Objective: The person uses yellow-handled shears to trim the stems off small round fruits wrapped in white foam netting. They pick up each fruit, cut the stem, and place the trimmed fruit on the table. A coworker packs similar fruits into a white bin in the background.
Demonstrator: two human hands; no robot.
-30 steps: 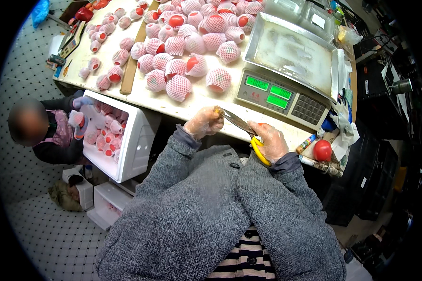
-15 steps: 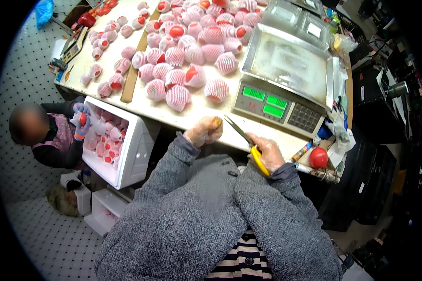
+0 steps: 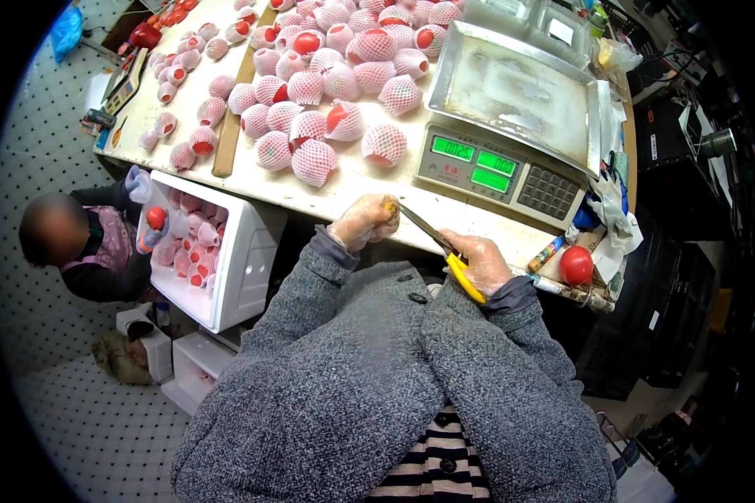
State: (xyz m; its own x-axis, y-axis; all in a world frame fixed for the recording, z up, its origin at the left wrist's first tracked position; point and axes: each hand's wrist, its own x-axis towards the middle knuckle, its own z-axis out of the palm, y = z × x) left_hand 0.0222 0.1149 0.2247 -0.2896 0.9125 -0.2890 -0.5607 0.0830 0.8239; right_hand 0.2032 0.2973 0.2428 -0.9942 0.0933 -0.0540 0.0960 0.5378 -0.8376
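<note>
My left hand (image 3: 362, 221), in a thin clear glove, is closed around a small yellowish fruit (image 3: 390, 206) at the table's near edge. My right hand (image 3: 481, 260), also gloved, grips yellow-handled scissors (image 3: 438, 246) whose blades point up-left and touch the fruit. Both grey sleeves come up from the lower edge.
A pile of red fruits in white foam nets (image 3: 320, 92) covers the white table (image 3: 356, 180). A scale with a steel tray (image 3: 512, 88) and green displays stands right. One bare red fruit (image 3: 575, 265) lies at the right edge. A person (image 3: 84, 243) at left loads a white foam box (image 3: 226, 251).
My hands have stayed together at the table edge; the scissors keep working at the fruit. The view has tilted slightly. The person at left now holds a red fruit over the box.
</note>
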